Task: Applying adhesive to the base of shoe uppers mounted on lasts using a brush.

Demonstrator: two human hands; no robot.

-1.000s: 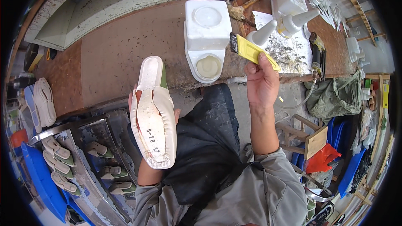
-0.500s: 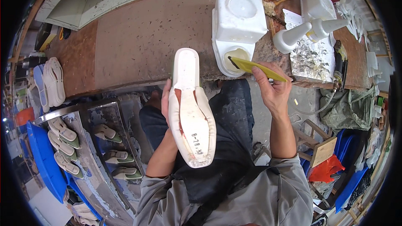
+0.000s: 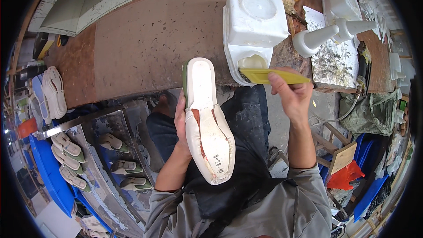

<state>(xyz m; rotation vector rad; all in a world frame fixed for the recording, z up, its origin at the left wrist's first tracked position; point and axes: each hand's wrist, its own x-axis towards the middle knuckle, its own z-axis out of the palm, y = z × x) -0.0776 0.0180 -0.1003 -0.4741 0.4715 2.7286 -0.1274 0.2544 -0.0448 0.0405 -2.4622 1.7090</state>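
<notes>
My left hand (image 3: pixel 179 117) grips a white unsoled shoe (image 3: pixel 206 119) by its side, bottom face up, its green-edged toe pointing away from me. My right hand (image 3: pixel 291 93) pinches the handle of a yellow brush (image 3: pixel 266 76). The brush head lies at the opening of a white glue tub (image 3: pixel 253 23) on the brown workbench (image 3: pixel 145 39), over the pale glue inside. The shoe is just left of the brush, apart from it.
Two white squeeze bottles (image 3: pixel 328 35) lie on a glue-crusted board (image 3: pixel 337 64) at the right. A metal rack (image 3: pixel 99 154) with several white shoes stands at my lower left, beside blue bins (image 3: pixel 48 180). More soles (image 3: pixel 50 90) hang at the left edge.
The shoe has swung from my left toward the middle and its toe now nears the tub. My right hand has brought the brush down into the tub's opening.
</notes>
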